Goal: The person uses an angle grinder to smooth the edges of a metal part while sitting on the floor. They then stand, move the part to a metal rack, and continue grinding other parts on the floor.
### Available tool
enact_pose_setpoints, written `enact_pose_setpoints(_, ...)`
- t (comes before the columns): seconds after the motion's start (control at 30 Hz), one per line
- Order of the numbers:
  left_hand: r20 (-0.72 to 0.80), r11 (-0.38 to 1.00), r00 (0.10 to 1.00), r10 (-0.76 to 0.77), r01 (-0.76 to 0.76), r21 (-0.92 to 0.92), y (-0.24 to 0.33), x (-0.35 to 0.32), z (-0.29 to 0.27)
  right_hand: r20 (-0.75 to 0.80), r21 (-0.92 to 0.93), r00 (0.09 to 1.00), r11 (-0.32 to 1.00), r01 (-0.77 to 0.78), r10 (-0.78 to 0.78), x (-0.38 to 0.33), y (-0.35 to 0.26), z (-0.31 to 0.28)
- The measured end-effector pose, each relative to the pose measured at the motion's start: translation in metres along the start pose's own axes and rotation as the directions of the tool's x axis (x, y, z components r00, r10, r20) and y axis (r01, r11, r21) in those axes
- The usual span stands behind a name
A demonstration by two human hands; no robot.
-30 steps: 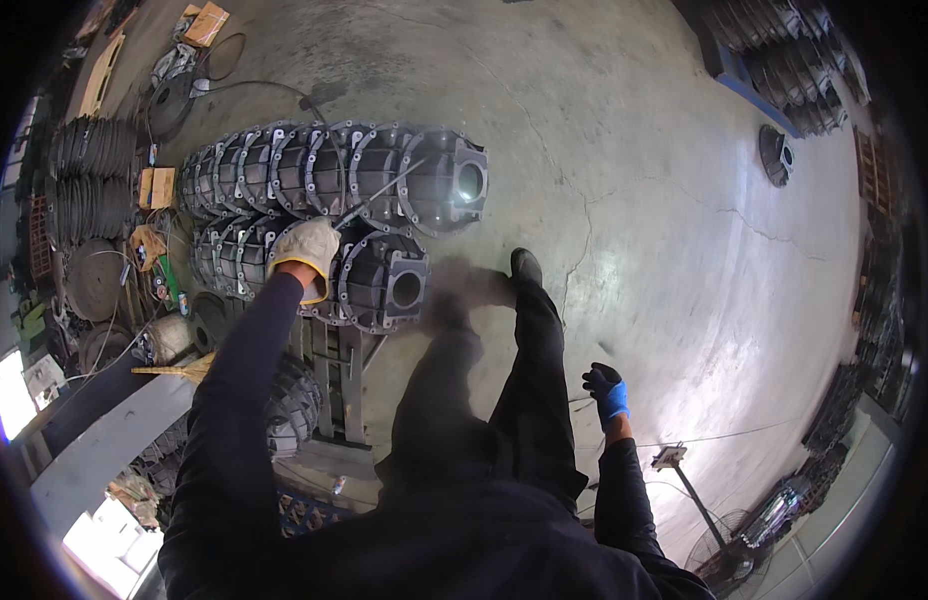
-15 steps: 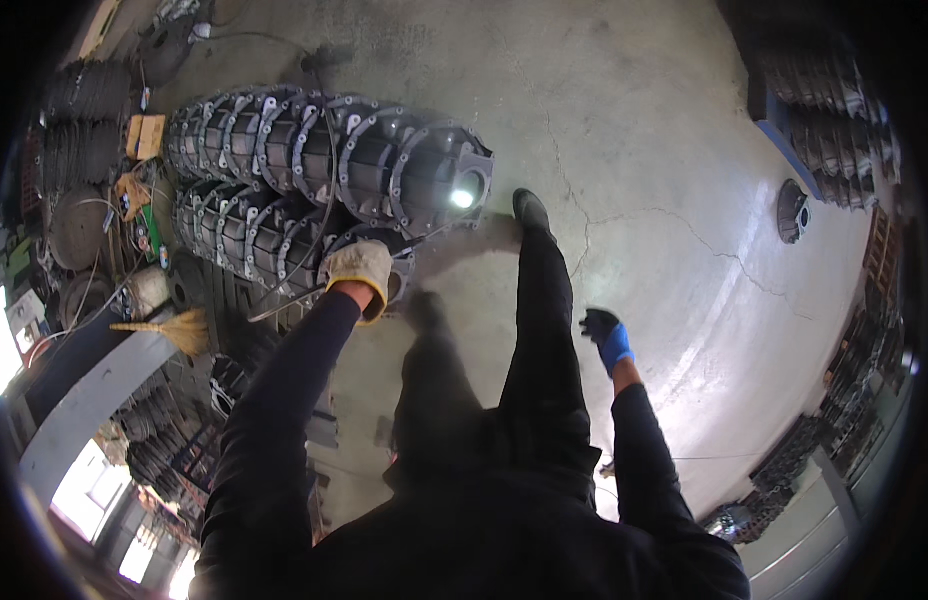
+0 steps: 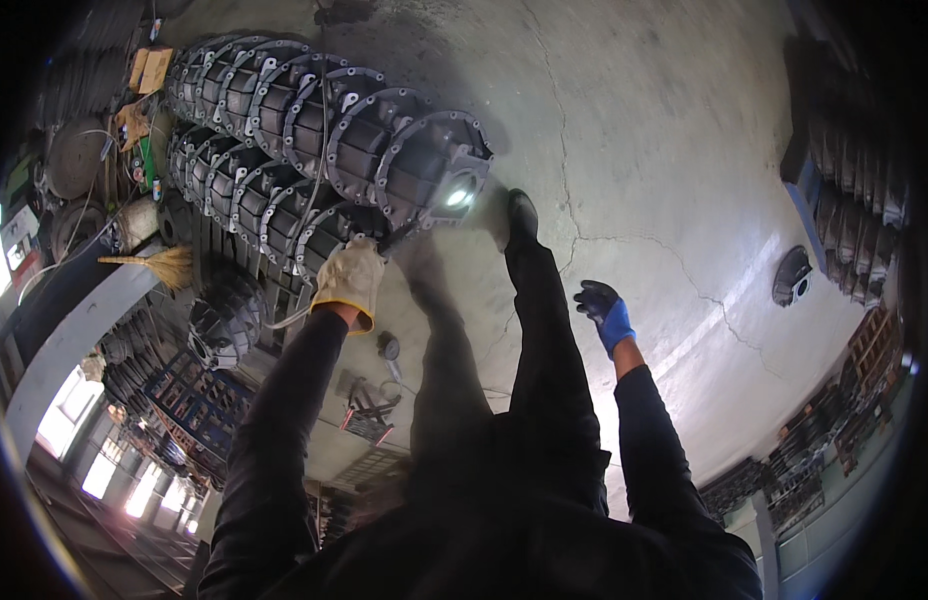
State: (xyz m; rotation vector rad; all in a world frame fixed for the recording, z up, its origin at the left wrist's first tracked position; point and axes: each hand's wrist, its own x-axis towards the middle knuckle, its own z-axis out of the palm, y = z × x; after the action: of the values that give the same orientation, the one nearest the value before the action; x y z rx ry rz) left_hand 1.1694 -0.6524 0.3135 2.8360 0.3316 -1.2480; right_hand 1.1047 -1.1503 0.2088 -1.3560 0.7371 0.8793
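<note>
My left hand (image 3: 348, 283), in a pale work glove with a yellow cuff, is closed beside the near end of the lower row of castings. A slim dark tool (image 3: 401, 238) juts from its far side, and a grey hose (image 3: 292, 318) trails off to the left; the grip itself is hidden. Dark metal bell-shaped housings (image 3: 424, 165) with bolt-hole flanges lie nested in two rows, and a bright light spot shows in the end one's opening. My right hand (image 3: 606, 312), in a blue glove with dark fingers, hangs empty over the floor, fingers apart and slightly curled.
A separate housing (image 3: 222, 318) stands left of my left forearm, near a straw broom (image 3: 166, 266). One more casting (image 3: 792, 277) lies on the floor at the right, beside stacked parts (image 3: 856, 225). A cable (image 3: 322, 150) crosses the rows. Cardboard boxes (image 3: 150, 71) sit far left.
The view has shifted, so the housings appear higher. My left hand now covers the near end of the lower row, still closed. My right hand stays empty.
</note>
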Motion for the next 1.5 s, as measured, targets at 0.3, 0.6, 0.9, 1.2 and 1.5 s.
enact_pose_setpoints(0.3,0.193,-0.077,0.740,-0.644,0.189,-0.979,-0.096,-0.098,0.073,0.444,-0.075,0.892,0.996,-0.054,0.082,0.197,0.038,0.153)
enact_pose_setpoints(0.6,0.117,-0.114,0.283,-0.952,0.028,-0.993,-0.056,-0.318,0.181,-0.033,-0.281,0.999,0.959,-0.045,0.037,0.327,0.054,0.270)
enact_pose_setpoints(0.9,0.737,-0.474,0.150,-0.660,-0.844,-0.253,0.037,-0.377,0.267,0.136,-0.106,0.990,0.993,0.047,-0.033,0.348,0.003,0.289)
enact_pose_setpoints(1.2,0.789,-0.576,0.234,-0.568,-0.798,-0.178,-0.034,-0.397,0.265,0.232,-0.300,0.970,0.943,0.146,-0.076,0.187,-0.050,0.306)
enact_pose_setpoints(1.5,0.683,-0.339,0.379,-0.625,-0.919,0.201,-0.144,-0.421,0.356,0.431,-0.518,0.897,0.787,0.334,-0.097,-0.035,-0.041,0.425)
